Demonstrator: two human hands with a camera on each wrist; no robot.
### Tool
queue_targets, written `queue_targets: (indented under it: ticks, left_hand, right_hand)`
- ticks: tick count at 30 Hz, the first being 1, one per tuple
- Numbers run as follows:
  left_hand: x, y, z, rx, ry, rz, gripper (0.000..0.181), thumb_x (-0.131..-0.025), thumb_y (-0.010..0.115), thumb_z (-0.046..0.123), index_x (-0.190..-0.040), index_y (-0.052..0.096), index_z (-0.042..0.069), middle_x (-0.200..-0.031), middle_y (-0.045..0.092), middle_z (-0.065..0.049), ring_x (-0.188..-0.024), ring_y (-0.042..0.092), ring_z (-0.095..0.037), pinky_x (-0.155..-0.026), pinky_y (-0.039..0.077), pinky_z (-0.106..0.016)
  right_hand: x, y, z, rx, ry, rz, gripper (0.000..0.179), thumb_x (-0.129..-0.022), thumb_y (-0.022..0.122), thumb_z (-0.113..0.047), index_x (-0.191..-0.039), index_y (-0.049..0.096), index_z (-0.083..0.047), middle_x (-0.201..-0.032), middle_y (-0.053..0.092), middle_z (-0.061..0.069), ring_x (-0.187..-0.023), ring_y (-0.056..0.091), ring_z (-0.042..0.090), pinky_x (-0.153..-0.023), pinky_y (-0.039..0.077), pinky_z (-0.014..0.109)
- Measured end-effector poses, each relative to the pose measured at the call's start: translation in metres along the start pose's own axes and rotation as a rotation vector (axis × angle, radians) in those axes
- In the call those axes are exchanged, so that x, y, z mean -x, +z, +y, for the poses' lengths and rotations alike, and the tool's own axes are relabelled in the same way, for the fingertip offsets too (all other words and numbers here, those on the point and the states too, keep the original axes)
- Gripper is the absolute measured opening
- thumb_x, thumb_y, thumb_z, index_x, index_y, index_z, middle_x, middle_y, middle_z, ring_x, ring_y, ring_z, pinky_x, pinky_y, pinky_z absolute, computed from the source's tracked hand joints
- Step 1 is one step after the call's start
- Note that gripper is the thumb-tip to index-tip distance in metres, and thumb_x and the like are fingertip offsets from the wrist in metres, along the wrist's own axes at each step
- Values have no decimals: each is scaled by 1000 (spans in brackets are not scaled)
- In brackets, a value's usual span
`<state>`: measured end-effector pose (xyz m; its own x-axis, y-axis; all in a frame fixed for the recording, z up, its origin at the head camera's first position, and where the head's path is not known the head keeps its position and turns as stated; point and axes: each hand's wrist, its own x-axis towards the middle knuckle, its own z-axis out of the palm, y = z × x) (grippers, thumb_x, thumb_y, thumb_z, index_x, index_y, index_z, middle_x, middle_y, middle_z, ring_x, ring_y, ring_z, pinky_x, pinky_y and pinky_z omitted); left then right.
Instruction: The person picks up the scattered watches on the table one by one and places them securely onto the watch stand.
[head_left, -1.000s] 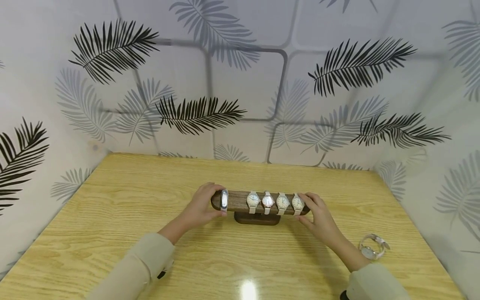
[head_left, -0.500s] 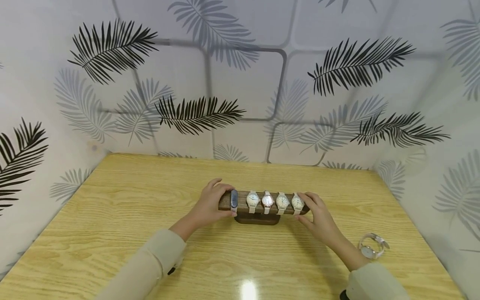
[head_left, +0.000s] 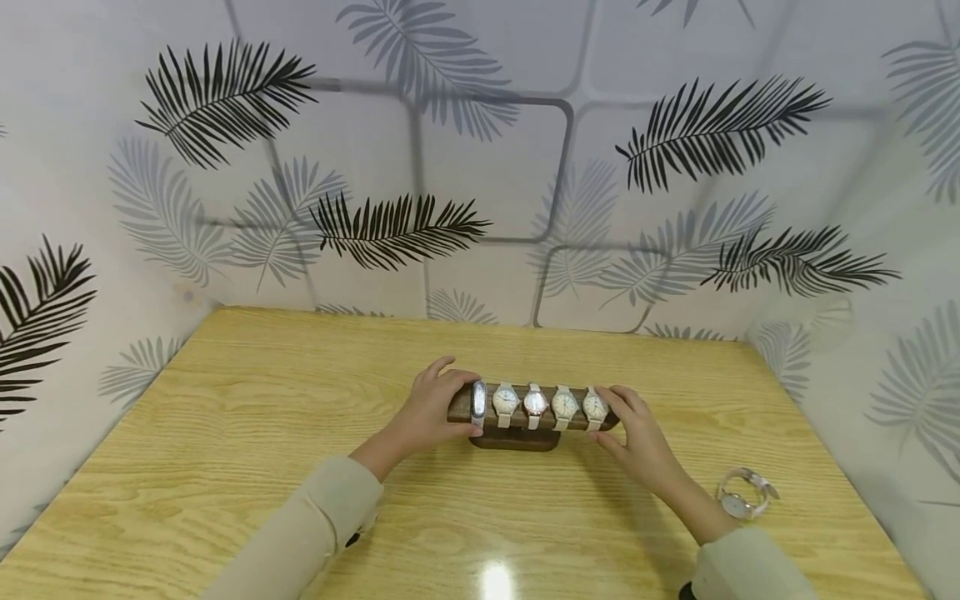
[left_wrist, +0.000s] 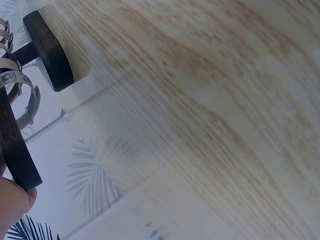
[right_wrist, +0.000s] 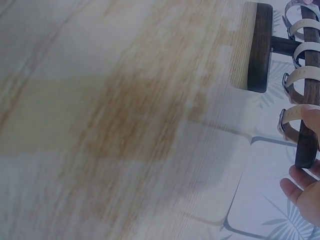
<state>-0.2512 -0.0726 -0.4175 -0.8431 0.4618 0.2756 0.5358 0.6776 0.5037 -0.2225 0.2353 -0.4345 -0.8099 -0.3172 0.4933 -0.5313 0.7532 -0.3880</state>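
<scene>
A dark wooden watch stand point(head_left: 517, 440) holds several wristwatches with pale straps along its crossbar. Near the bar's left end sits a slim fitness band point(head_left: 478, 402) with an elongated screen. My left hand point(head_left: 435, 410) pinches this band, fingers above and thumb below. At the other end, my right hand point(head_left: 637, 429) grips the bar beside the last wristwatch point(head_left: 596, 407); in the right wrist view the thumb lies at that watch's strap point(right_wrist: 292, 114). The left wrist view shows the dark bar end point(left_wrist: 22, 165) protruding past my hand, with straps looped around the bar.
A loose wristwatch point(head_left: 738, 502) with a pale strap lies on the wooden table point(head_left: 225, 467), right of my right forearm. Behind the table rises a wall point(head_left: 480, 167) covered with a leaf pattern.
My left hand has slid the fitness band rightward along the bar, closer to the other watches, baring more of the left end. My right hand stays at its end.
</scene>
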Motion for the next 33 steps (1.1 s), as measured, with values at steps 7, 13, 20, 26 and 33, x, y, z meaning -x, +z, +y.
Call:
queue_targets:
  ticks: [7, 13, 20, 26, 33]
  left_hand:
    - [1, -1, 0, -1, -17, -20, 71, -71, 80, 31, -132, 49, 9, -133, 53, -8, -139, 23, -34, -112, 18, -56]
    - [6, 0, -6, -16, -1, -4, 84, -69, 81, 34, -138, 42, 8, -138, 47, -11, -138, 24, -37, -111, 18, -59]
    - [20, -3, -18, -37, -46, 71, 83, -71, 80, 34, -138, 41, 5, -139, 44, -14, -134, 30, -37, -108, 24, -60]
    - [29, -9, -26, -12, -80, 102, 77, -74, 78, 32, -136, 43, 4, -136, 47, -16, -131, 35, -37, -106, 28, -60]
    - [33, -11, -28, 19, -93, 83, 69, -79, 74, 27, -136, 44, 2, -132, 50, -17, -127, 41, -37, -104, 33, -57]
  right_hand:
    - [0, 0, -1, 7, 10, -4, 62, -73, 76, -2, -128, 49, 6, -119, 51, 24, -102, 53, 35, -81, 49, 48]
    - [1, -1, -3, -1, 29, -13, 63, -74, 76, -4, -129, 47, 7, -123, 51, 27, -111, 49, 43, -90, 45, 56]
    - [8, -15, -4, 41, 25, -10, 68, -73, 77, -7, -131, 44, 7, -125, 49, 29, -114, 46, 46, -91, 41, 61]
    - [25, -40, 6, 94, 12, 17, 69, -70, 77, -1, -130, 43, 10, -124, 46, 31, -111, 43, 48, -87, 40, 63]
    - [65, -68, 40, 117, 99, -24, 69, -68, 77, -1, -126, 43, 12, -122, 44, 35, -106, 41, 52, -80, 37, 69]
